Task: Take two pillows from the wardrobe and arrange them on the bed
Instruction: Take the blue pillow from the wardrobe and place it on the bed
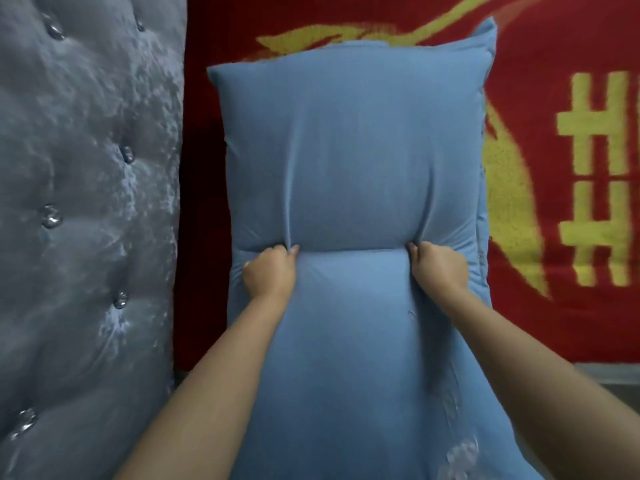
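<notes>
- Two hands grip one blue pillow (349,161); fingers are curled and pinching bunched fabric.
- Left hand (269,271) pinches a fold left of centre; right hand (439,266) pinches a fold right of centre.
- Creases run up from both grips; a seam-like fold crosses between them.
- Pillow lies lengthwise on a red blanket (561,46) with yellow pattern, its left edge near a grey tufted headboard (86,202).
- A second blue layer shows along the right edge; cannot tell whether it is another pillow.

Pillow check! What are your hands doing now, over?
Left hand and right hand both pinching the blue pillow. Pillow over red blanket, beside grey headboard. A second pillow's edge shows behind. Nothing in the way.
</notes>
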